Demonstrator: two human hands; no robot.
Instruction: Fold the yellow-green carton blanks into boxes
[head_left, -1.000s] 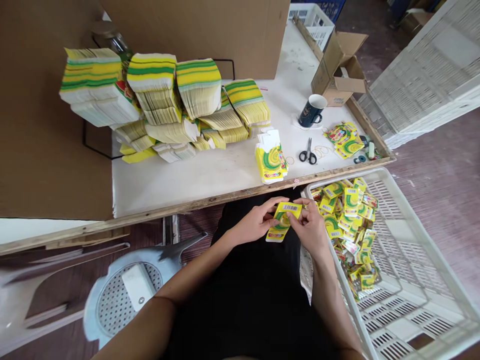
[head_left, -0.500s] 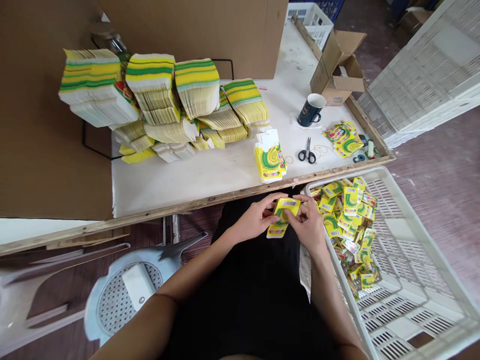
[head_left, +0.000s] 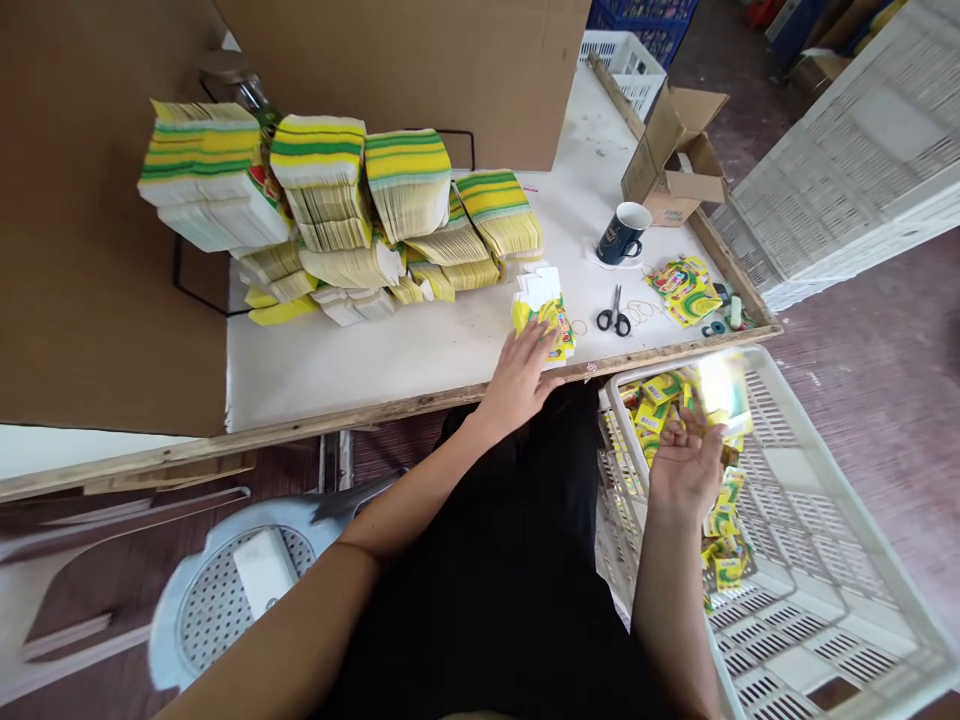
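My left hand point(head_left: 519, 378) lies with fingers spread on a small stack of flat yellow-and-green cartons point(head_left: 562, 330) at the table's front edge. Its fingers cover part of the top carton, and white flaps stick out at the back of the stack. Over the white plastic basket point(head_left: 832, 505), my right hand point(head_left: 684, 460) is palm up with its fingers loosely bent. A small yellow box point(head_left: 724, 392), blurred and bright with glare, is just beyond those fingertips. Whether it still touches them is hard to see. Many similar small boxes point(head_left: 660, 388) lie heaped in the basket below.
Tall bundles of flat cartons point(head_left: 409, 180) stand at the table's back left, before a cardboard sheet point(head_left: 420, 70). Black scissors point(head_left: 615, 315), a dark mug point(head_left: 624, 235), loose packets point(head_left: 686, 288) and an open cardboard box point(head_left: 675, 170) are on the right. A blue stool point(head_left: 172, 630) stands lower left.
Both hands held one small box over my lap before. My left hand has moved up onto the carton stack. My right hand has swung right over the basket, the box going with it.
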